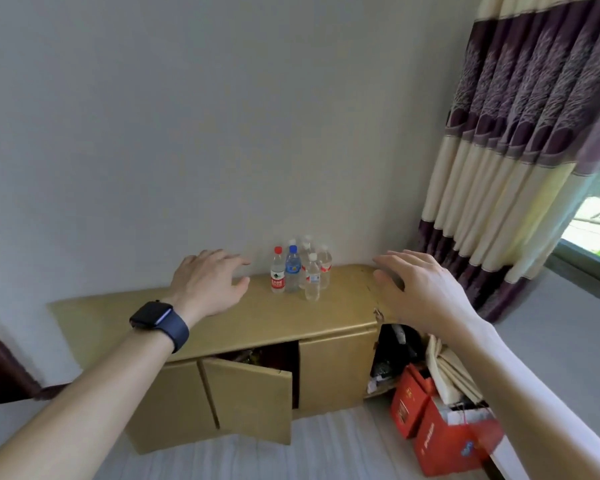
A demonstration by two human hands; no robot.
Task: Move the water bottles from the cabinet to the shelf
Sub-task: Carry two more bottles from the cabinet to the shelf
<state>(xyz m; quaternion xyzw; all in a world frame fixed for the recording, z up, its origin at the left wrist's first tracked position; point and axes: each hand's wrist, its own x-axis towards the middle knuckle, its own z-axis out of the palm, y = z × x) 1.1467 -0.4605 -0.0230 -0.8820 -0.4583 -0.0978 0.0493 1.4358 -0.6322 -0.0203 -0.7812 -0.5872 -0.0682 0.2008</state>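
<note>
Several clear water bottles (302, 268) stand in a tight cluster on top of a low tan cabinet (278, 317), close to the wall. One has a red cap and red label (278, 271), one a blue cap (292, 270), the others white caps. My left hand (210, 282), a dark watch on its wrist, hovers left of the cluster with fingers spread and relaxed, holding nothing. My right hand (423, 289) hovers to the right of the bottles, also spread and empty. No shelf is in view.
One cabinet door (250, 400) hangs ajar at the front. Red boxes (440, 424) with papers and clutter sit on the floor by the cabinet's right end. A striped purple and cream curtain (520, 150) hangs at the right beside a window.
</note>
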